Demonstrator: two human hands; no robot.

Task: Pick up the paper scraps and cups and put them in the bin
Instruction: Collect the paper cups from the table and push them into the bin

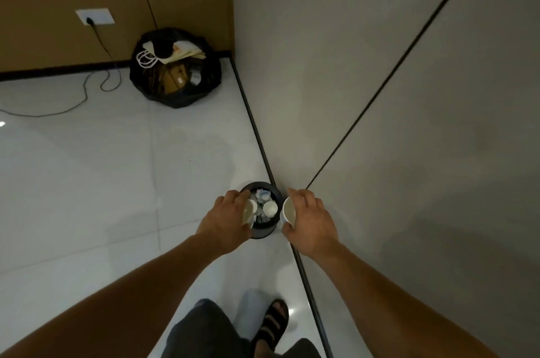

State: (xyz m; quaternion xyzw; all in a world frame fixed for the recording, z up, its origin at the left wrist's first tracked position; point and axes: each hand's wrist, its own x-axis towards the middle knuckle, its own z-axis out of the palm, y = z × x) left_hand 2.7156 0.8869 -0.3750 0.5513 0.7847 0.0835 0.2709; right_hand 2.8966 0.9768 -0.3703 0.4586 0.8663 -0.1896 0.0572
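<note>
Our left hand (226, 219) is curled round one cup (249, 210), tipped over the bin (263, 233) at its 9 o'clock rim; our right hand (309, 219) grips a second cup (288, 210) just outside the rim at 3 o'clock. Bin's small and already crowded with a loose cup (270, 208) and paper scraps (261, 195), so dropping both together could bounce one out onto the floor (117, 182).

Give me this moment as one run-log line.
left hand: holds left cup over bin | right hand: holds right cup at bin's right edge | in bin: third cup, paper scraps
</note>
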